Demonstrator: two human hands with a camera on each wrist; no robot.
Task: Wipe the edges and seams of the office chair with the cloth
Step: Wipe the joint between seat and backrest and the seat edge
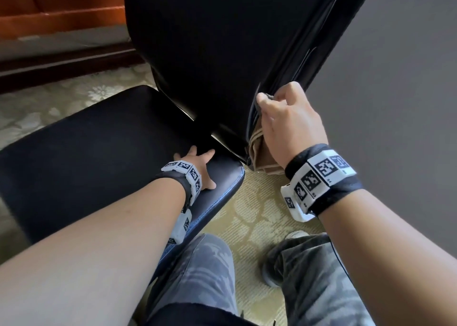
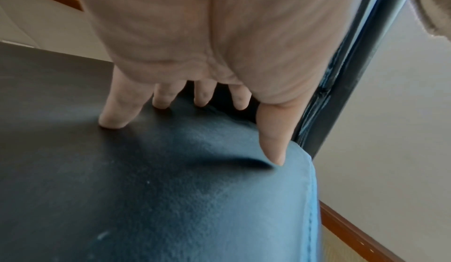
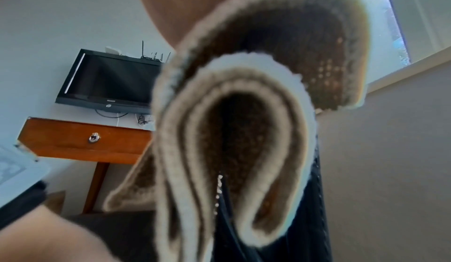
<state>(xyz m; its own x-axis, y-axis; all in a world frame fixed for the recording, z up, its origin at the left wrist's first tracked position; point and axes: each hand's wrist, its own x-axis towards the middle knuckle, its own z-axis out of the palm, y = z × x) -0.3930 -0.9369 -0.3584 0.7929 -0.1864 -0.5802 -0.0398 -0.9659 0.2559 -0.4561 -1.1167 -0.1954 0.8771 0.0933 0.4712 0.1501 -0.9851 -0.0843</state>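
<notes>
- Gripping the cloth (image 1: pixel 262 140) with the right hand (image 1: pixel 289 125), fingers curled round its upper part, at the centre right of the head frame.
- Pressing that cloth against the side edge of the black backrest (image 1: pixel 222 41), low down, close to where it meets the seat.
- Hanging below the right hand in folds, brown with a pale border; filling the middle of the right wrist frame as a rolled loop (image 3: pixel 234 131), blurred.
- Resting the left hand (image 1: pixel 197 167) flat on the rear corner of the black seat (image 1: pixel 86 152), lower centre of the head frame, fingers spread and holding nothing.
- Touching the seat leather with straight fingertips (image 2: pixel 112 123) in the left wrist frame, thumb near the rounded corner with its stitched seam (image 2: pixel 310 218).
- Showing the office chair (image 1: pixel 173 90) across the middle of the head frame, backrest at top, seat at left.
- Wearing white marker bands on dark straps at both wrists (image 1: pixel 319 179).
- Standing on a pale patterned carpet (image 1: pixel 257 214), with camouflage trousers (image 1: pixel 321 283) and a shoe (image 1: pixel 272 268) at the bottom of the head frame.
- Showing a dark television (image 3: pixel 109 79) on the wall, upper left of the right wrist frame, and a wooden drawer (image 3: pixel 83 139) with a metal ring pull under it.
- Showing a grey wall (image 1: pixel 395 78) at the right of the head frame.
</notes>
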